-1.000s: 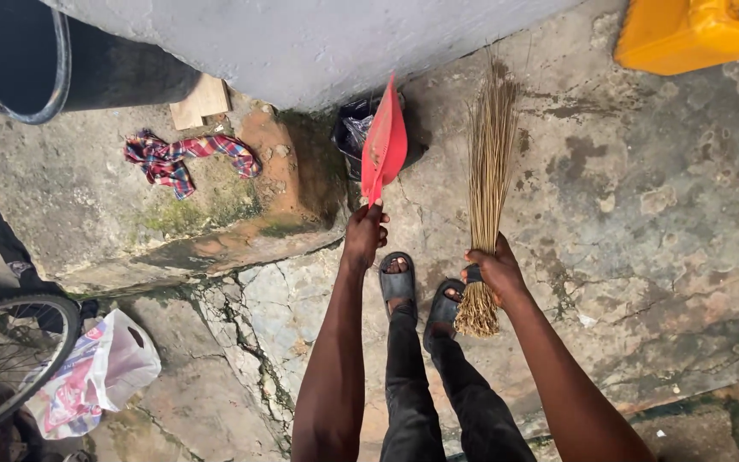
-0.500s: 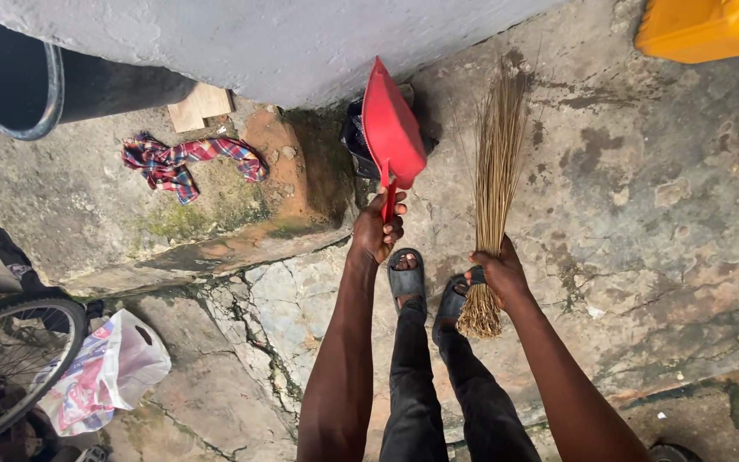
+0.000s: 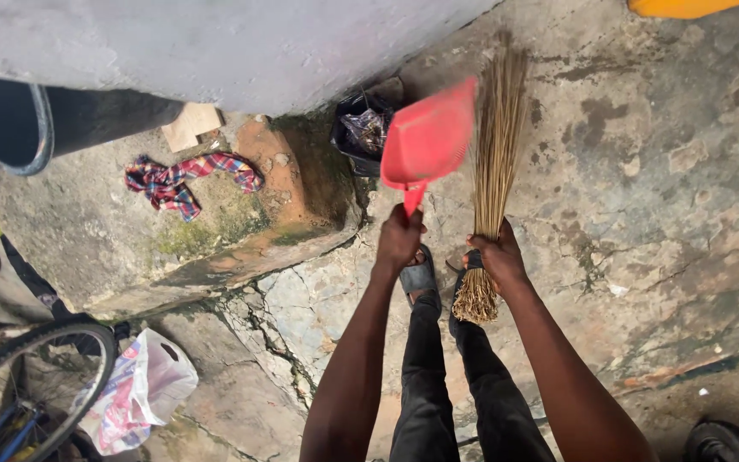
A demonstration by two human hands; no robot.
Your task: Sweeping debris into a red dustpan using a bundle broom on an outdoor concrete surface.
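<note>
Meanwhile, red dustpan [image 3: 428,137] swung rightward since earlier frame, blurred, now just beside broom [image 3: 494,162], above black bag [image 3: 359,133] of rubbish. Left hand [image 3: 399,240] stayed fisted round dustpan handle, fingers curled tight. Right hand [image 3: 495,257] kept fingers wrapped round broom near bound end, bristles pointing away over cracked concrete. Counted: one dustpan, one broom, two sandals, one checked cloth [image 3: 183,178], one plastic bag [image 3: 140,391], one bicycle wheel [image 3: 40,381].
</note>
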